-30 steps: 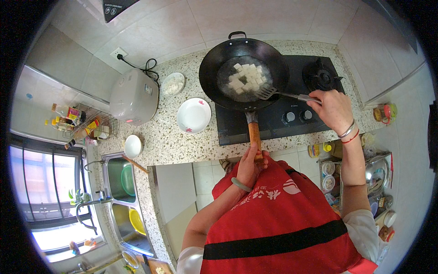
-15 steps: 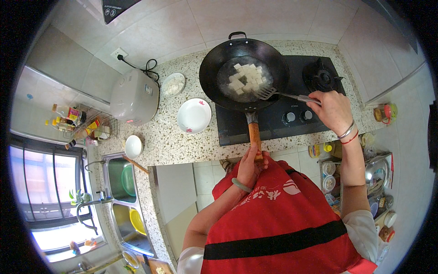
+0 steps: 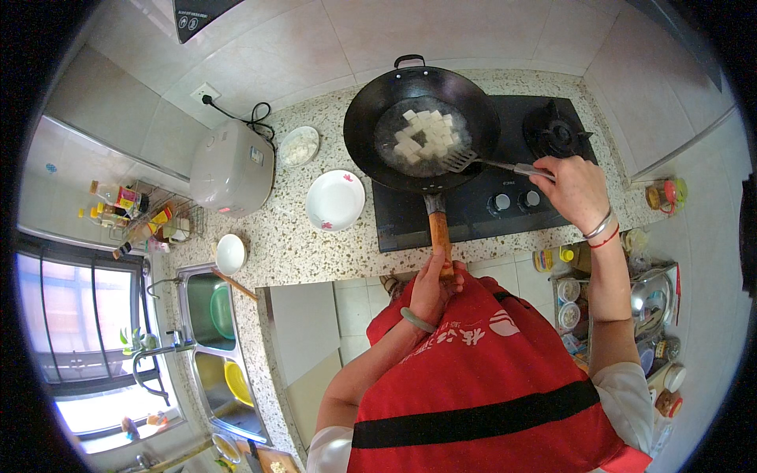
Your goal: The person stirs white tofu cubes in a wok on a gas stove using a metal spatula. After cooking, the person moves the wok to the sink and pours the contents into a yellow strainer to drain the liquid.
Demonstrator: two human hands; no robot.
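Note:
A black wok (image 3: 371, 102) sits over the left burner of the stove. White tofu cubes (image 3: 430, 130) lie in shallow steaming liquid at its bottom. My left hand (image 3: 432, 288) is closed around the end of the wok's wooden handle (image 3: 438, 229), close to my red apron. My right hand (image 3: 579, 191) grips the end of a slotted spatula (image 3: 505, 164) from above. The spatula's slotted head rests inside the wok at the lower right of the tofu, touching or very near the nearest cubes.
The black gas stove (image 3: 473, 229) has a second burner (image 3: 557, 130) on the right. Left of the wok are a white plate (image 3: 336, 201), a small dish of white food (image 3: 300, 147), a rice cooker (image 3: 233, 169) and a white bowl (image 3: 231, 253). A double sink (image 3: 189, 315) lies farther left.
Almost nothing differs. Both hands, the wok and the spatula keep nearly the same places; the tofu looks the same.

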